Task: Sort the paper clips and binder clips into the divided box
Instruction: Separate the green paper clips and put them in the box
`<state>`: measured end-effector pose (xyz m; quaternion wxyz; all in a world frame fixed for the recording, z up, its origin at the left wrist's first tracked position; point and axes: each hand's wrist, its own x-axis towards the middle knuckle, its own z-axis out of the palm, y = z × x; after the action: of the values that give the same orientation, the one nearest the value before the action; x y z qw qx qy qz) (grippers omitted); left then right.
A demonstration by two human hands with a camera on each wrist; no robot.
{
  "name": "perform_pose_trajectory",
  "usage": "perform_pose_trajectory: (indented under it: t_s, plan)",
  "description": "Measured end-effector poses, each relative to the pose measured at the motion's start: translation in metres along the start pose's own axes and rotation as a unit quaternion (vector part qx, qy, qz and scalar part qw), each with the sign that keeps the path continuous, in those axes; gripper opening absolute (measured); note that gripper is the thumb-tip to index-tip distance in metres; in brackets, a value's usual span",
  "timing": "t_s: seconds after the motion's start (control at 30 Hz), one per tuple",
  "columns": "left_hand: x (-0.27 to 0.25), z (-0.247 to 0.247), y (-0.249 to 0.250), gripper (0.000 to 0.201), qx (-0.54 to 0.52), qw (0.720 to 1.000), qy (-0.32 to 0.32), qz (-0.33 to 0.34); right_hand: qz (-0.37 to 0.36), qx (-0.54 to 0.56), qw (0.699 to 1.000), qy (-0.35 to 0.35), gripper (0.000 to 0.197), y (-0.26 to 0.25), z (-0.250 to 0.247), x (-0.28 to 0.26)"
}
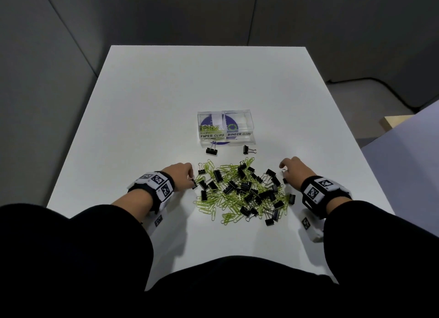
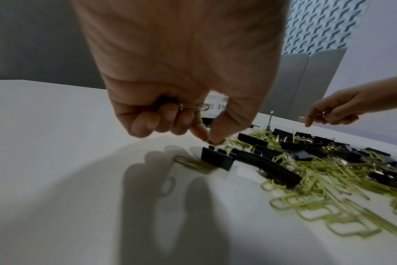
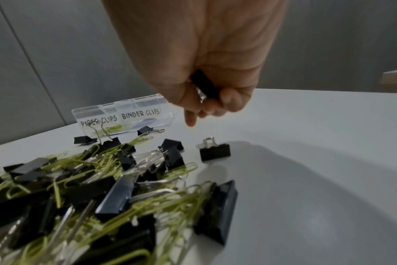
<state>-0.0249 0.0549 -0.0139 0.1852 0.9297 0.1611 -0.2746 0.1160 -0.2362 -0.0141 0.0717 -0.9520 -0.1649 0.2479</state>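
Note:
A heap of green paper clips point(image 1: 226, 200) mixed with black binder clips point(image 1: 245, 187) lies mid-table. Behind it stands the clear divided box point(image 1: 225, 135), labelled PAPER CLIPS and BINDER CLIPS; its left compartment holds green paper clips point(image 1: 210, 128). My left hand point(image 1: 191, 178) is at the heap's left edge. It keeps one binder clip point(image 2: 169, 103) in its curled fingers, while thumb and forefinger point(image 2: 210, 139) pinch a small black clip at the heap's edge. My right hand point(image 1: 283, 172) hovers at the heap's right edge, fingers curled round a black binder clip point(image 3: 202, 84), forefinger pointing down.
Two stray binder clips point(image 1: 211, 150) point(image 1: 248, 149) lie just in front of the box. Another single binder clip point(image 3: 214, 151) sits apart under my right hand. The white table point(image 1: 166, 92) ends close on both sides; grey partition walls stand behind.

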Motion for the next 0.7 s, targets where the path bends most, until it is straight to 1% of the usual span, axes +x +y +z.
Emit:
perform_pose_trajectory:
  t_s: [0.1, 0.17, 0.3, 0.4, 0.5, 0.57, 0.6, 0.7]
  plan:
    - [0.0, 0.006, -0.002, 0.039, 0.007, 1.0, -0.004, 0.019, 0.012, -0.035, 0.999, -0.007, 0.034, 0.006, 0.002, -0.003]
    - [0.0, 0.01, -0.002, 0.038, 0.013, 1.0, 0.005, 0.021, 0.034, -0.048, 0.998, -0.019, 0.038, 0.012, 0.004, -0.003]
    - [-0.001, 0.015, 0.0, 0.034, 0.001, 1.0, 0.021, 0.013, 0.086, 0.024, 0.996, 0.01, 0.041, 0.013, 0.011, 0.001]
    - [0.001, 0.015, 0.002, 0.033, -0.004, 1.0, 0.02, 0.013, 0.105, 0.057, 0.993, 0.004, 0.038, 0.008, 0.012, 0.006]
    - [0.001, 0.013, 0.005, 0.027, -0.007, 1.0, 0.016, 0.012, 0.109, 0.064, 0.992, -0.009, 0.021, 0.007, 0.01, 0.009]
    - [0.0, 0.013, 0.007, 0.021, 0.01, 1.0, 0.021, 0.012, 0.101, 0.054, 0.993, -0.017, 0.04, 0.007, 0.009, 0.01]
    - [-0.001, 0.012, 0.008, 0.019, 0.019, 0.999, 0.023, 0.014, 0.09, 0.045, 0.995, -0.024, 0.044, 0.008, 0.01, 0.009]
    - [-0.002, 0.01, 0.009, 0.024, 0.02, 0.999, 0.032, 0.005, 0.068, 0.009, 0.997, -0.043, 0.036, 0.009, 0.011, 0.005]
